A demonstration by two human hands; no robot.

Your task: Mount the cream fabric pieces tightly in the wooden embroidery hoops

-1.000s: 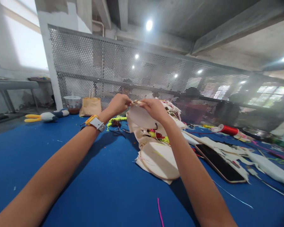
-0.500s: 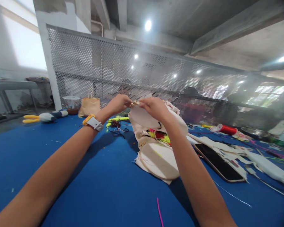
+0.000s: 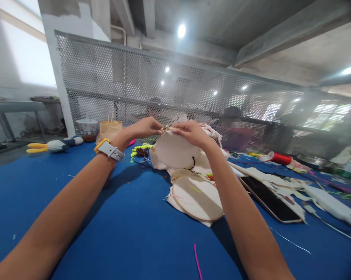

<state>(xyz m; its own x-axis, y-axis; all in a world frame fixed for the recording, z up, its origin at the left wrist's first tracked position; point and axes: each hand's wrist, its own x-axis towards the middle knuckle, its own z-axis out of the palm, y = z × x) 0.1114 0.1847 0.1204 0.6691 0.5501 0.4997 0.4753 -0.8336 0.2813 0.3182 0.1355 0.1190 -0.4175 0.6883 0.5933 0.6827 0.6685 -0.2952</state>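
Observation:
An embroidery hoop (image 3: 175, 151) with off-white cloth stretched in it stands tilted up over the blue table, a dark thread hanging at its lower right. At the hoop's top edge, by the small brass screw (image 3: 167, 127), the fingers of my left hand (image 3: 146, 127) are pinched together. My right hand (image 3: 193, 134) grips the rim just right of that screw, its thumb hidden behind the fingers. Below lies a second embroidery hoop (image 3: 199, 198), flat on the table, its pale cloth marked with a short yellow-green line. Colourful yarn partly shows between the hoops.
To the right are a phone (image 3: 270, 200), cloth scraps (image 3: 260, 175) and a red thread spool (image 3: 280, 158). Tangled yarn (image 3: 140, 151), a paper bag (image 3: 109, 130), a cup (image 3: 88, 130) and a stuffed toy (image 3: 55, 146) sit at left. A perforated metal screen (image 3: 128, 74) stands behind.
The upper hoop has swung a little left and faces me more, covering most of the colourful yarn. Both hands stay at its top edge; my left forearm has shifted slightly left.

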